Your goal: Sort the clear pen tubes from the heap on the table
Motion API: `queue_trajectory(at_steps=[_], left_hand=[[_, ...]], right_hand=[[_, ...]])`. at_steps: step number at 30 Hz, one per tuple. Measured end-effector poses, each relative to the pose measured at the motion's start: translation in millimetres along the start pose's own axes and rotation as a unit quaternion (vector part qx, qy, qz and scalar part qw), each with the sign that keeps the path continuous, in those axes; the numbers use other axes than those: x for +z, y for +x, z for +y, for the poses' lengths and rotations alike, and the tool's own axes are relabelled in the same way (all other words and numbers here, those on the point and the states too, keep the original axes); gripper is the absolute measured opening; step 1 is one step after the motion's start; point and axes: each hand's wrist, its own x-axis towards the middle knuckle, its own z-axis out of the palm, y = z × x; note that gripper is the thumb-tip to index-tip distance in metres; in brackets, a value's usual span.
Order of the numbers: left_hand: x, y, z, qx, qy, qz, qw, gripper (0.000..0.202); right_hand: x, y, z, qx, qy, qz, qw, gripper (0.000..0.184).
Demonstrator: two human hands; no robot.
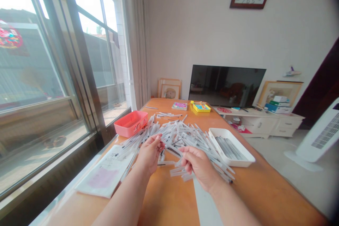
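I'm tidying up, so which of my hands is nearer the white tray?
Right. Your right hand is left of the white tray; your left hand is farther left, beyond the right one.

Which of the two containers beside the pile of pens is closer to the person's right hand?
The white tray, right of the pile, with grey sticks inside; the pink container sits farther off, on the pile's left.

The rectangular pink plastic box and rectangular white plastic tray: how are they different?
The pink box sits left of the pile of pale plastic pens; the white tray sits right. The box's side has little shapes; the tray's looks plain. Both are open-topped, with rounded corners.
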Motion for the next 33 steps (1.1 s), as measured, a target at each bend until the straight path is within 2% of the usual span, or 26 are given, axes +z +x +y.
queue_trajectory(at_steps=[5,10,14,18,23,33], left_hand=[[2.1,-2,-5,0.007,0.054,-0.009,0.998,0.038],[8.8,-10,-10,0.014,0.098,-0.019,0.995,0.042],[15.3,-16,-14,0.015,0.081,0.007,0.997,0.044],[21.0,-22,-16,0.017,0.046,0.036,0.998,0.046],[27.7,-27,-16,0.022,0.007,0.056,0.998,0.046],[30.9,-30,-11,0.024,0.000,0.065,0.998,0.045]], right_hand=[[4,-3,-2,-0.009,-0.041,0.004,0.999,0.031],[10,-5,-5,-0.069,-0.084,0.003,0.994,0.030],[14,-5,-1,-0.115,-0.131,-0.001,0.985,0.029],[19,-5,5,-0.185,-0.198,0.014,0.962,0.026],[25,-9,7,-0.229,-0.294,0.046,0.927,0.027],[32,-20,-8,-0.238,-0.407,0.072,0.879,0.031]])
